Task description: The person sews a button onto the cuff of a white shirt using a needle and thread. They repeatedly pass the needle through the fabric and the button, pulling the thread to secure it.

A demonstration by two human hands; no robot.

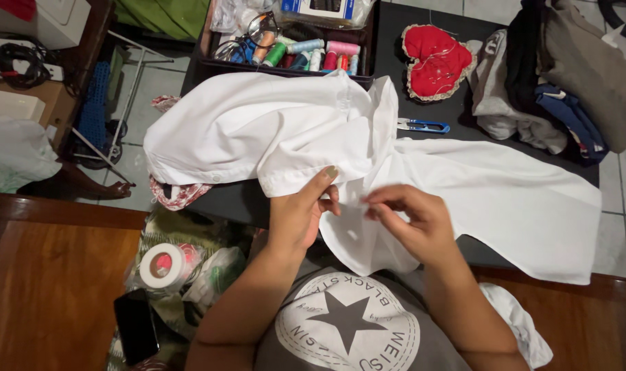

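Left hand (300,213) pinching white garment (272,134) edge, right hand (412,223) fingertips closed on same cloth; blue snips (423,126) beside heart pincushion (435,60)

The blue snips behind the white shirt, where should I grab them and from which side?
Probably by the blue handles, coming from the right. The snips lie flat on the black table, the steel tips pointing left against the shirt and the handle end lying clear on bare tabletop. The left hand and right hand are both pinching shirt fabric.
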